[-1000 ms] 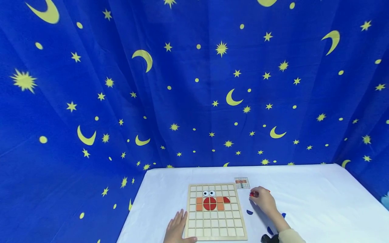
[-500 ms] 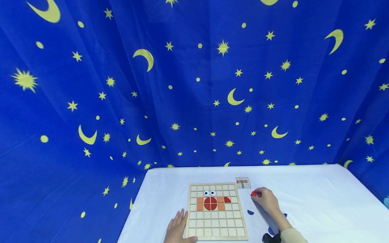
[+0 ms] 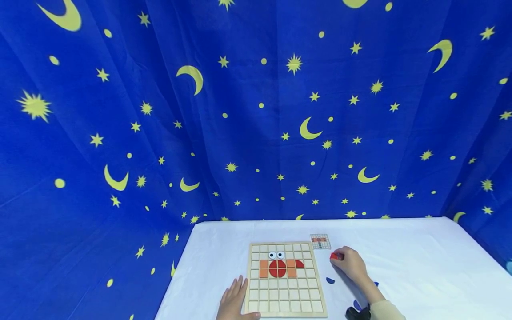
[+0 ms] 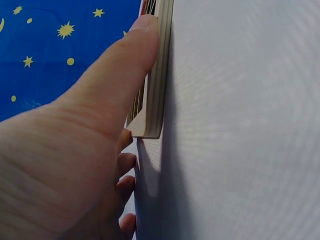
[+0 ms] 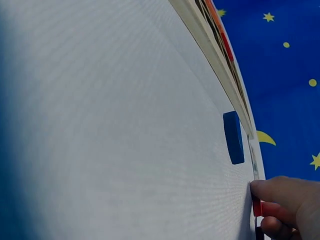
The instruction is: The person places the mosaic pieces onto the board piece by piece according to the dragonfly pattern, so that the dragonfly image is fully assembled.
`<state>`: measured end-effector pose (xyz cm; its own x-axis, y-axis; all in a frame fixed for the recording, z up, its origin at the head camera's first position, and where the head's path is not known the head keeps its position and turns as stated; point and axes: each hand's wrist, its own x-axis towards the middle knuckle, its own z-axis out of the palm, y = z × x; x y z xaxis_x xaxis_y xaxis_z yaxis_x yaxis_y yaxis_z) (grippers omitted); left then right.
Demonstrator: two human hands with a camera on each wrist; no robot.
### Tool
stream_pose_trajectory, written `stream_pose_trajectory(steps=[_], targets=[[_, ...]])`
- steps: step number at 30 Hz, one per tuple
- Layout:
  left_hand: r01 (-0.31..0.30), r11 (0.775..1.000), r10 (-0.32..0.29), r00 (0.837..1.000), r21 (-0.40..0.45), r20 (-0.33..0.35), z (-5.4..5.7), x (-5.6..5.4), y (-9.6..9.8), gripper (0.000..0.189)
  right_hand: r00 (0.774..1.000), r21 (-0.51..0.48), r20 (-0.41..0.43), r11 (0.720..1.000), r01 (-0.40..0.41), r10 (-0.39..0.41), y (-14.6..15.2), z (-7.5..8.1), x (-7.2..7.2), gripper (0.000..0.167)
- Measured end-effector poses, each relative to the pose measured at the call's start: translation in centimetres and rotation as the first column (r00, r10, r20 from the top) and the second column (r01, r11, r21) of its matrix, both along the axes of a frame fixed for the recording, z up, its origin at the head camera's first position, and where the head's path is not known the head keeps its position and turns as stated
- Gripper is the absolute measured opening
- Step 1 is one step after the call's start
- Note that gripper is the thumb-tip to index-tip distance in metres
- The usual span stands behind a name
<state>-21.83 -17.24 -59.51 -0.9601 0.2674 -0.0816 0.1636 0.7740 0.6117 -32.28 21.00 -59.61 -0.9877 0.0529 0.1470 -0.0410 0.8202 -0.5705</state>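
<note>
A wooden grid board (image 3: 286,314) lies on the table, with orange squares (image 3: 291,271), red quarter-round pieces forming a circle (image 3: 277,268) and two round eye pieces (image 3: 276,255) in its cells. Another red quarter-round tile (image 3: 299,264) sits to their right. My left hand (image 3: 233,301) rests at the board's lower left corner, thumb along the frame, fingers spread; the left wrist view shows this thumb (image 4: 142,45) on the wooden edge. Right of the board, my right hand (image 3: 352,263) pinches a small red piece (image 3: 334,256) between thumb and fingers, close over the table.
A small picture card (image 3: 320,241) lies by the board's upper right corner. A blue half-round piece (image 3: 330,280) lies right of the board, and more blue pieces (image 3: 357,305) are partly hidden by the right arm. A patterned blue curtain (image 3: 256,111) surrounds the table.
The red piece has turned in my right fingers and shows more of its face. A bit of red behind that hand is out of sight now. My left hand has stayed put.
</note>
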Motion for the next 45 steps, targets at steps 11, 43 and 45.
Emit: stream_pose_trajectory(steps=[11,43,45], targets=[[-0.005,1.000,0.005,1.000,0.014,0.007,0.1,0.0,0.1,0.105,0.996,-0.048,-0.055,0.997,-0.068,0.065,-1.3,1.0,0.4,0.024],[0.006,1.000,-0.006,1.000,0.028,0.011,-0.1,0.0,-0.2,0.106,0.910,-0.015,-0.077,0.912,-0.411,0.409,-8.0,1.9,1.9,0.019],[0.002,1.000,-0.002,1.000,0.023,0.009,-0.1,0.0,-0.2,0.106,0.908,-0.007,-0.064,0.909,-0.416,0.415,-8.1,1.8,1.9,0.019]])
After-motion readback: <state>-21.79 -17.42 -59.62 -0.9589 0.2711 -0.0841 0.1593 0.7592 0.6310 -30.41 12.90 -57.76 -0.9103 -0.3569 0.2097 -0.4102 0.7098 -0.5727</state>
